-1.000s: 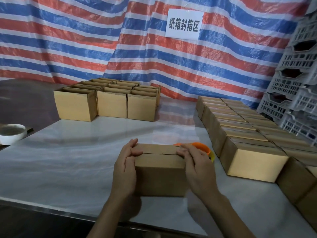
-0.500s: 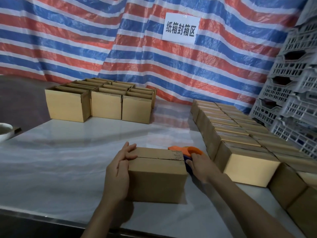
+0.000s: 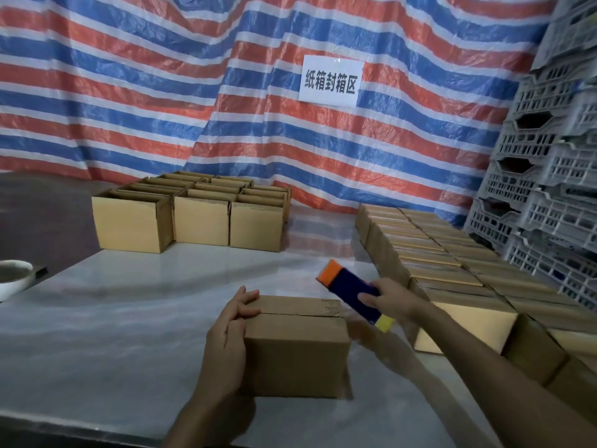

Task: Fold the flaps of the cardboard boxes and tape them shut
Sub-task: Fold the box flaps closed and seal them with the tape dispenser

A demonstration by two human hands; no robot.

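Lifted clear of the table [image 3: 113,334] since a moment ago and tilted beside the cardboard box [image 3: 297,360]: tape dispenser [image 3: 352,294], gripped by curled right hand [image 3: 391,299]. Pressing box's left end, straight fingers over closed flaps: left hand [image 3: 229,331]. Roll of tape hard to make out. Box on table near front edge.

Across the whole back, a creased plastic tarp [image 3: 129,92] in red, blue and white stripes. On it, right of centre, a white paper sign [image 3: 331,80] with five black characters. At the far right, grey latticed plastic crates [image 3: 549,195] stacked in tall columns, past the top edge. Below, a pale glossy desk [image 3: 129,334] with faint reflections of the stripes. Near its left edge, a white bowl [image 3: 13,279], cut off by the frame, contents unclear. Beyond the bowl, a dark brown surface [image 3: 42,208].
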